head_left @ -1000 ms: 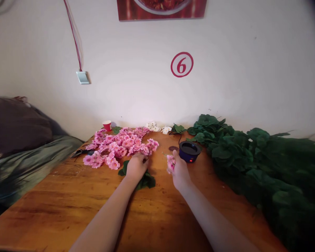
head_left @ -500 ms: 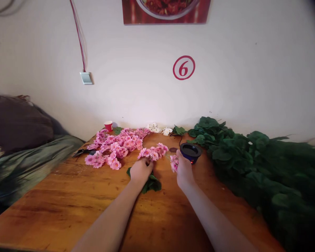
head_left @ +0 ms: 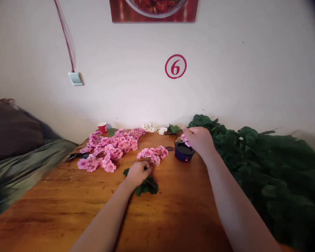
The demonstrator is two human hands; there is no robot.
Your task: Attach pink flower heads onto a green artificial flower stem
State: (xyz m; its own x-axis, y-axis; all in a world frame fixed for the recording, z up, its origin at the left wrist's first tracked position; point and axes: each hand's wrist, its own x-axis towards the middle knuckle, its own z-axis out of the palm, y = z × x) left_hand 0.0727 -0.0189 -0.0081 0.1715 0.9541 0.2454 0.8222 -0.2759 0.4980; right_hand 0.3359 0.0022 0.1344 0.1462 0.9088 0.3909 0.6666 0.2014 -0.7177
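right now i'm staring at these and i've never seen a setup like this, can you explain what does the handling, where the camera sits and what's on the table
There is no machine arm here: those are a person's own two bare hands. The view comes from a camera worn on that person's head, looking forward and down.

On the wooden table lie a heap of pink flowers, some white flowers, a red cup, and a big pile of green leaves on the right.

The left hand grips what looks like a pink spray, with leaves around the hand. The right hand holds a pink flower at the small dark blue pot, whose red light is on.
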